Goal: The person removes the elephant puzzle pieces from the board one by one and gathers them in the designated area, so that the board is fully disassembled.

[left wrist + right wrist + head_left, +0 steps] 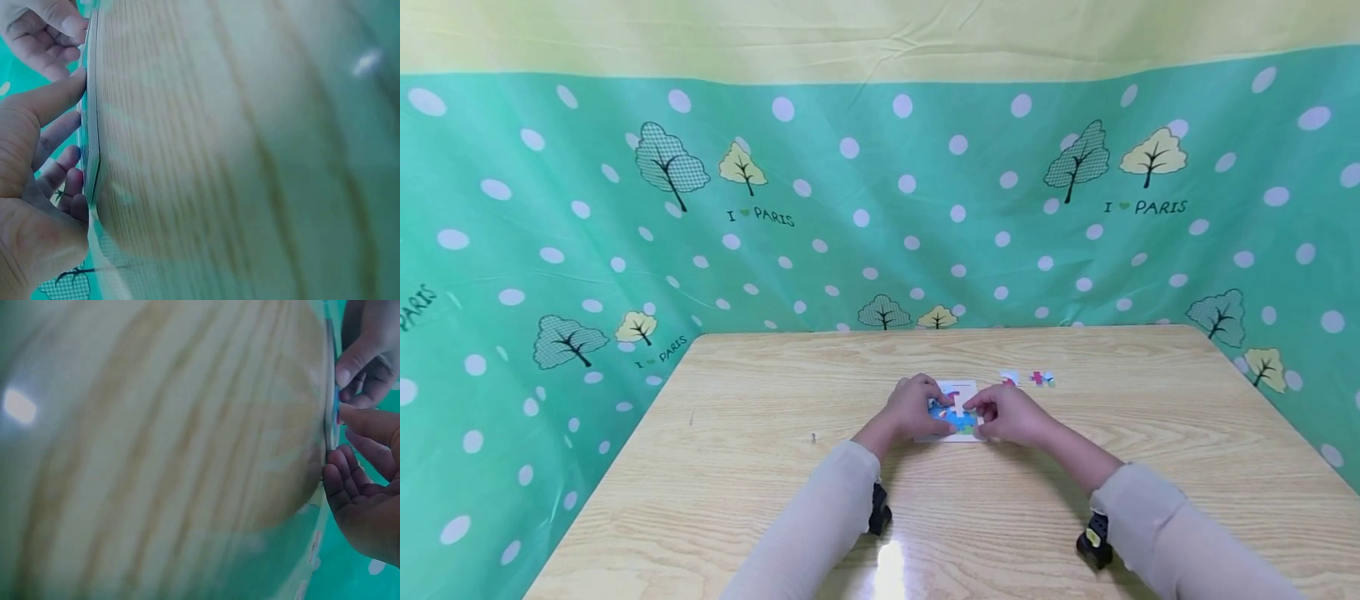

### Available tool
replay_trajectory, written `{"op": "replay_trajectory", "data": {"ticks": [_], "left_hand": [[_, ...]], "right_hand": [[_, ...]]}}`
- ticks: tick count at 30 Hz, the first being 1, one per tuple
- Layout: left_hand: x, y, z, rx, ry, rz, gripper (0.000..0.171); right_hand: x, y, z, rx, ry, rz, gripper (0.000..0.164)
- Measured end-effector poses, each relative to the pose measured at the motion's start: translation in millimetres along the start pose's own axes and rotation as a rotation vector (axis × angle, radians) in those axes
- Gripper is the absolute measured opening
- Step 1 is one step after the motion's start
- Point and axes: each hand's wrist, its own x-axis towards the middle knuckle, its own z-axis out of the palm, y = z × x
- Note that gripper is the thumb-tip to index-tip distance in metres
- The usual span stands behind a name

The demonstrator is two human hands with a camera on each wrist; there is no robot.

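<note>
A jigsaw puzzle board (962, 425) with a white border and a blue, green and pink picture lies flat on the table between both hands. A white patch shows in its picture near the upper middle. My left hand (916, 407) rests on the board's left side, thumb and fingers spread over it. From the right, my right hand (1013, 414) touches the board with thumb and forefinger tips apart beside the white patch. Edge-on in the left wrist view, the board (94, 112) has fingertips along its face. In the right wrist view the right hand (372, 475) has its other fingers bent at the board's edge.
Loose puzzle pieces (1042, 378) lie behind the right hand, with another piece (1009, 377) just left of them. A tiny dark object (812, 437) is on the wooden table (760, 500) left of the board. A green printed curtain (820, 183) hangs behind the table.
</note>
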Motion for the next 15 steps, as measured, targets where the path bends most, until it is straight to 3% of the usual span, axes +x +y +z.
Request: {"op": "replay_trajectory", "data": {"ticks": [8, 15], "left_hand": [[-0.8, -1.2, -0.5, 0.058, -0.009, 0.022, 0.040], [-1.2, 0.2, -1.2, 0.025, -0.018, -0.011, 0.044]], "right_hand": [[6.0, 8.3, 0.3, -0.030, -0.023, -0.007, 0.034], [7.5, 9.9, -0.2, 0.004, -0.037, -0.004, 0.032]]}}
